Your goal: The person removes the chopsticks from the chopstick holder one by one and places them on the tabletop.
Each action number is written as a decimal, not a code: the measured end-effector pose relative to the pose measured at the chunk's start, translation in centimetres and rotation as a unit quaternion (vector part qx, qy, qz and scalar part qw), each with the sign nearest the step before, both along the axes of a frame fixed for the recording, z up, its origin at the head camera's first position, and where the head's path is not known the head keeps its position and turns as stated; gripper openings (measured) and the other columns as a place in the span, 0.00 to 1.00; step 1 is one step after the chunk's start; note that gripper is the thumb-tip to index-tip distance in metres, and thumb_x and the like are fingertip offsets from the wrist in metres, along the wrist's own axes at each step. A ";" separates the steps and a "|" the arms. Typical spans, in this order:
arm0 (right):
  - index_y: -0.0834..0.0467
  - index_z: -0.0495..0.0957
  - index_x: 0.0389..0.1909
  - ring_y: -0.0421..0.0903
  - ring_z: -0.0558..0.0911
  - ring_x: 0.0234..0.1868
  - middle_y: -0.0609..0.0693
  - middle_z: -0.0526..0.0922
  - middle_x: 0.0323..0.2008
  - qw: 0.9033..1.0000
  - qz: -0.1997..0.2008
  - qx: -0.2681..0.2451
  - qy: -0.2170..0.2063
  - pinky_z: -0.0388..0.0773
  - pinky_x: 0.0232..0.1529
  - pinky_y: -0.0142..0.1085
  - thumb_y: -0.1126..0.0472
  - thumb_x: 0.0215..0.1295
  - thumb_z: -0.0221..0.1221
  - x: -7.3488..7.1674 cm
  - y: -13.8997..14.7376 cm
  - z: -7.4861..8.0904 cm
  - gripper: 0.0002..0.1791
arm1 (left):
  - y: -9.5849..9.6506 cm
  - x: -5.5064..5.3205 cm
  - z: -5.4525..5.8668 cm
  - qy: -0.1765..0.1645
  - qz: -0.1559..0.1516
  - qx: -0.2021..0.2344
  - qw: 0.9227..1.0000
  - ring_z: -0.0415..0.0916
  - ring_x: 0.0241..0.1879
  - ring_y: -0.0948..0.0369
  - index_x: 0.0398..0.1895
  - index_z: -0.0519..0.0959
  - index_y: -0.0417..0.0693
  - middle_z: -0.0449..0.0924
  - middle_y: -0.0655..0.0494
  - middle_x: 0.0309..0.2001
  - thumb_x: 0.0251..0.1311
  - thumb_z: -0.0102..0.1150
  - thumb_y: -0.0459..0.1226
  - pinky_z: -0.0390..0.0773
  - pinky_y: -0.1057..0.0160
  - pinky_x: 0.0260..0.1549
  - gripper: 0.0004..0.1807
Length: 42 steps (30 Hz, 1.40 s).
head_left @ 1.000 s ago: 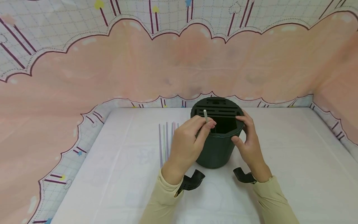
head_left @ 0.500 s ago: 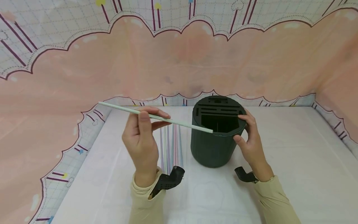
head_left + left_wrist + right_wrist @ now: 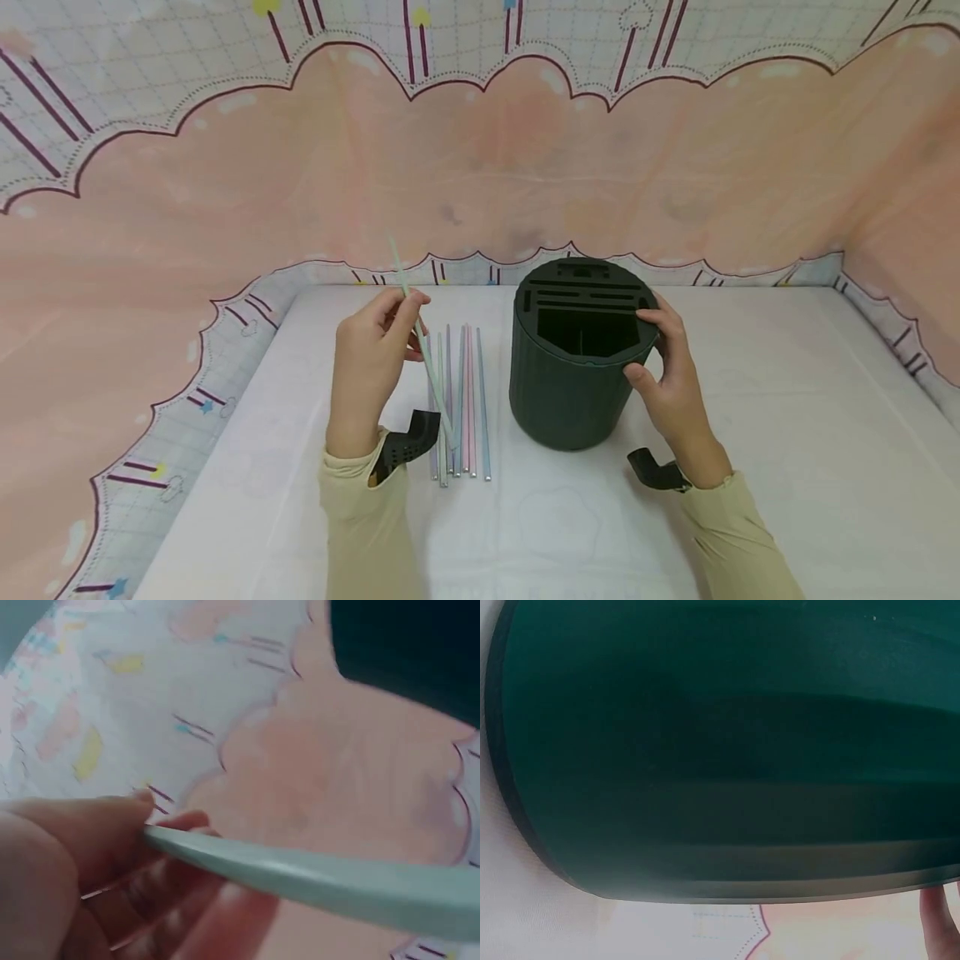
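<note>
My left hand (image 3: 367, 358) pinches a pale green chopstick (image 3: 431, 367) between thumb and fingers. It slants over a row of chopsticks, one end up at the far left, the other down toward me. In the left wrist view the same chopstick (image 3: 337, 881) runs right from the fingertips. A dark green knife block (image 3: 570, 400), round with a slotted top and a large opening at the front, stands upright on the table. With thumb in front and fingers at the side, my right hand (image 3: 671, 400) grips its right rim. Its green wall (image 3: 727, 765) fills most of the right wrist view.
Several pastel chopsticks (image 3: 470, 400) lie side by side on the white tabletop (image 3: 570, 525), left of the block. A peach patterned cloth (image 3: 480, 175) hangs behind the table and along its sides.
My left hand has moved from the block's opening leftward, above the row of chopsticks. The chopstick it holds has swung from pointing across to a steep slant. The right hand stays on the rim.
</note>
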State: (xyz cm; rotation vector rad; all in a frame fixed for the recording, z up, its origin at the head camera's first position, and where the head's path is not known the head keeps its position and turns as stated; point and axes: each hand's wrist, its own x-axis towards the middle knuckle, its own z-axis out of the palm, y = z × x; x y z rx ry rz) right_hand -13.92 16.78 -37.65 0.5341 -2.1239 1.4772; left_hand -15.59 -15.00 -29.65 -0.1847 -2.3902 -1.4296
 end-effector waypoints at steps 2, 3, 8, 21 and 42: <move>0.59 0.59 0.63 0.47 0.54 0.70 0.47 0.50 0.70 1.000 0.000 0.003 0.004 0.53 0.67 0.33 0.36 0.56 0.55 -0.1 0.0 0.1 0.42 | -0.5 -1.0 -0.9 -0.047 0.017 -0.042 0.998 0.76 0.18 0.62 0.37 0.79 0.53 0.77 0.51 0.21 0.63 0.47 0.54 0.79 0.67 0.20 0.19; 0.59 0.59 0.63 0.47 0.54 0.70 0.47 0.50 0.70 1.000 -0.002 0.005 0.002 0.52 0.67 0.33 0.36 0.56 0.55 -0.1 0.1 0.1 0.42 | -0.8 -1.5 -1.4 -0.068 0.023 -0.059 0.996 0.76 0.17 0.61 0.38 0.79 0.53 0.77 0.52 0.22 0.64 0.46 0.54 0.79 0.67 0.20 0.18; 0.59 0.59 0.63 0.47 0.54 0.69 0.46 0.51 0.70 1.000 -0.006 0.007 -0.003 0.53 0.66 0.30 0.35 0.56 0.54 -0.3 0.2 0.2 0.42 | -2.2 -3.4 -3.9 -0.155 0.042 -0.123 0.979 0.77 0.16 0.60 0.42 0.79 0.51 0.77 0.52 0.24 0.66 0.44 0.51 0.77 0.66 0.20 0.19; 0.58 0.59 0.63 0.47 0.54 0.69 0.46 0.51 0.70 1.000 -0.006 -0.002 -0.004 0.53 0.68 0.42 0.35 0.55 0.54 -0.4 0.3 0.2 0.42 | -3.2 -6.3 -10.6 -0.270 0.027 -0.200 0.942 0.79 0.24 0.57 0.39 0.78 0.43 0.81 0.47 0.31 0.65 0.46 0.49 0.73 0.58 0.32 0.19; 0.54 0.54 0.69 0.46 0.56 0.69 0.51 0.54 0.69 0.995 -0.056 0.085 0.018 0.57 0.66 0.41 0.50 0.66 0.53 -0.2 3.2 1.6 0.33 | -2.1 -4.8 -12.4 -0.271 0.083 -0.203 0.937 0.77 0.27 0.56 0.55 0.72 0.49 0.79 0.48 0.47 0.61 0.52 0.46 0.71 0.62 0.21 0.20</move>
